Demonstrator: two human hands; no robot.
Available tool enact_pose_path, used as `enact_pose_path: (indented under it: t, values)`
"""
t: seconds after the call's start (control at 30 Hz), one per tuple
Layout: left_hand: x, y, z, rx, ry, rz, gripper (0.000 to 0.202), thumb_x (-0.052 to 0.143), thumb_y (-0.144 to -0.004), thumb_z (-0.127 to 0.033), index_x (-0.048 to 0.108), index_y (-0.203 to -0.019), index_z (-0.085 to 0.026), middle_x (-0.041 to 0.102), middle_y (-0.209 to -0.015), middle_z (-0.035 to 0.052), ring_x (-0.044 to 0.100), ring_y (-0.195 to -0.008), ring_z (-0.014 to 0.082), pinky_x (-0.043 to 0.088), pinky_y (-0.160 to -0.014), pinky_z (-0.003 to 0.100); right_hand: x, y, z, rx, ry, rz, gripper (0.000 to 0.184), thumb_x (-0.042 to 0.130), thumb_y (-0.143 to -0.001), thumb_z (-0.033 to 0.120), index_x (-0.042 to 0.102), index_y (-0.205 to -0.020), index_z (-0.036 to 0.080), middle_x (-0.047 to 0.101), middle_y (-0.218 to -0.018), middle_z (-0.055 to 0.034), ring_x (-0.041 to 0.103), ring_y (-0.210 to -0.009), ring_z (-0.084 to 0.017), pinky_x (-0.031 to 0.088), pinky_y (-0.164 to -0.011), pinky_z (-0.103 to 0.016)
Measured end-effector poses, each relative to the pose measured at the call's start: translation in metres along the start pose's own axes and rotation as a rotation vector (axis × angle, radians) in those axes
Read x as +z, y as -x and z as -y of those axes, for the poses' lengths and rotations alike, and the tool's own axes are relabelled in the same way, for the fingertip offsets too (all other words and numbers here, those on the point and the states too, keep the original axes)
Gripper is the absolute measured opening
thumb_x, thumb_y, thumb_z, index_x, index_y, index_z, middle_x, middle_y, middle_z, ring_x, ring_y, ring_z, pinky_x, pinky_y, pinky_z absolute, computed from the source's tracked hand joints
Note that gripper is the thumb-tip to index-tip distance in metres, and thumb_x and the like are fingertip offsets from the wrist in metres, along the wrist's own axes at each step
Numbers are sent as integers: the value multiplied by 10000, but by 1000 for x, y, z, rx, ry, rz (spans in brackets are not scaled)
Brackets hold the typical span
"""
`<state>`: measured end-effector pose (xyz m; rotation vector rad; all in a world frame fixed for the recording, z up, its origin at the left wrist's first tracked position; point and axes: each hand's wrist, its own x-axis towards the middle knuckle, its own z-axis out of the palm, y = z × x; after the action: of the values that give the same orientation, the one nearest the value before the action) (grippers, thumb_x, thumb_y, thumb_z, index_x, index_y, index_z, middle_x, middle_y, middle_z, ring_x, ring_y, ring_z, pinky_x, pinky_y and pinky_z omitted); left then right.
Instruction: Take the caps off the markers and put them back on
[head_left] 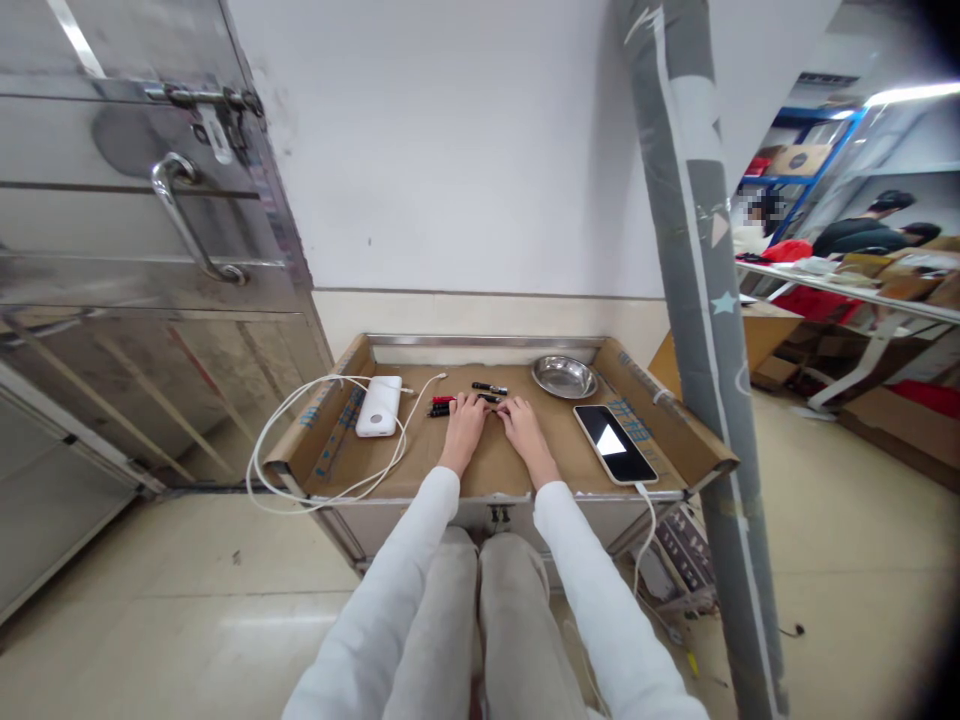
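Observation:
My left hand (465, 428) and my right hand (523, 430) are close together over the middle of a cardboard-lined tabletop (502, 470). Between their fingertips shows a dark, slim piece that looks like a pen (489, 398); the fingers of both hands are closed at it and hide much of it. Just left of my left fingers lie several black pens (438, 409) and one with a red part (444, 399), partly covered by that hand. Behind the fingertips another black pen (487, 387) with a silvery end lies crosswise.
A white power bank (379, 406) with a looped white cable (259, 450) lies at left. At right are a shiny metal bowl (564, 377) and a phone (616, 445) on a cord. A tall grey roll (697, 250) leans at the table's right. Several people sit farther back.

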<state>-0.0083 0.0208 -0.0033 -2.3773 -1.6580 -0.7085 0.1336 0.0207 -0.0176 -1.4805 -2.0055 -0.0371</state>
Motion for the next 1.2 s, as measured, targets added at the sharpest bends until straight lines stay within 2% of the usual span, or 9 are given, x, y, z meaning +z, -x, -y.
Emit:
enact_pose_path:
  t: [0.3, 0.43, 0.53, 0.67, 0.8, 0.9, 1.0, 1.07, 1.2]
  values:
    - [9, -4, 6, 19, 139, 38, 149, 475, -912, -237, 594, -985, -187, 581, -1015, 78, 515, -996, 219, 411, -879, 376, -1, 0, -1, -51, -232, -19, 200, 427, -846, 83, 582, -939, 168, 630, -933, -73, 554, -894, -193, 435, -846, -322]
    - [18, -8, 11, 86, 285, 40, 114, 487, -901, -185, 579, -966, -168, 608, -989, 64, 563, -963, 182, 423, -904, 347, 1, 0, -2, -37, -228, -23, 200, 442, -847, 88, 593, -943, 177, 631, -928, -63, 559, -896, -187, 441, -845, -323]
    - [16, -8, 10, 104, 361, 42, 162, 441, -906, -134, 550, -1020, -169, 630, -1021, 71, 580, -980, 173, 445, -890, 333, 4, 0, -3, 0, -145, -35, 179, 470, -859, 125, 622, -938, 178, 619, -942, -74, 555, -904, -199, 440, -851, -336]
    - [7, -6, 5, 122, 297, 24, 289, 370, -914, -129, 511, -1164, -159, 593, -1185, 119, 528, -1142, 199, 397, -988, 390, 0, 3, 1, 53, -41, -30, 195, 467, -890, 172, 662, -881, 164, 599, -923, -88, 550, -889, -199, 432, -858, -319]
    - [-2, -6, 1, 174, 229, 53, 383, 366, -921, -164, 437, -1297, -190, 499, -1343, 118, 408, -1292, 194, 307, -1074, 412, -14, 7, 6, 108, 2, -115, 254, 428, -922, 229, 673, -972, 184, 612, -972, -98, 543, -921, -206, 420, -847, -310]
    - [-6, -4, -1, 240, 215, 97, 312, 424, -919, -234, 505, -1218, -200, 575, -1219, 93, 480, -1201, 201, 328, -1047, 402, -22, 10, 6, 180, 33, -214, 323, 374, -947, 275, 676, -1023, 187, 656, -997, -107, 564, -895, -211, 405, -846, -331]
    - [-10, 4, -3, 271, 242, 125, 193, 482, -904, -296, 580, -1034, -192, 610, -1047, 67, 553, -1046, 202, 392, -960, 370, -24, 11, 3, 252, 61, -218, 368, 338, -961, 289, 689, -1027, 204, 700, -959, -100, 604, -810, -196, 407, -792, -314]
    - [-11, 10, -4, 231, 256, 102, 150, 483, -906, -289, 576, -955, -182, 607, -997, 62, 568, -989, 197, 421, -904, 343, -24, 11, 3, 280, 95, -193, 360, 353, -959, 292, 702, -1011, 220, 715, -919, -96, 618, -761, -191, 408, -756, -302]
    - [-14, 16, -4, 50, 210, 4, 125, 433, -933, -248, 525, -947, -164, 607, -994, 80, 586, -936, 192, 445, -842, 321, -24, 11, 6, 269, 126, -156, 350, 367, -958, 291, 710, -999, 237, 723, -902, -91, 633, -759, -195, 413, -743, -299]
